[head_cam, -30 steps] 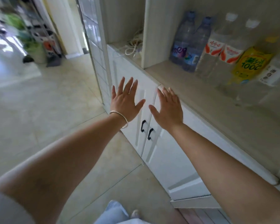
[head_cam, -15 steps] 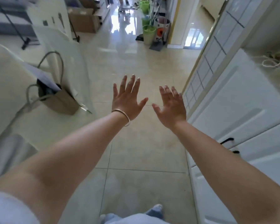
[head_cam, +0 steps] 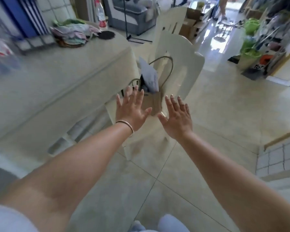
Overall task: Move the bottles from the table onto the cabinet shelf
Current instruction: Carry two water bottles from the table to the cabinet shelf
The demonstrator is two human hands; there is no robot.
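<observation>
Landmark: the table (head_cam: 60, 71), a long pale surface filling the left half of the view, blurred along its near edge.

Floor (head_cam: 224, 114): glossy light tile, to the right of the table and running away toward the bright far room.

Chair (head_cam: 179, 52): cream, tall back, pushed against the table's right end. A second cream chair back stands beyond it.

Paper bag (head_cam: 153, 102): brown, looped handles, sits on the chair seat just off the table's right corner; a pale folded sheet sticks up out of it.

Pile of cloths (head_cam: 73, 33): on the table's far end, heaped in a shallow woven tray. A dark round mat (head_cam: 106, 34) lies just right of the pile.

Bottle (head_cam: 101, 14): one clear bottle with a red label, upright at the table's far edge, behind the pile of cloths. Other bottles cannot be made out.

Left hand (head_cam: 132, 108): held up off the table's right corner, in front of the paper bag, fingers straight and spread, nothing in it. Thin bangle (head_cam: 126, 125) at the wrist.

Right hand (head_cam: 177, 116): beside the left hand, farther from the table, fingers straight and spread, holding nothing.
</observation>
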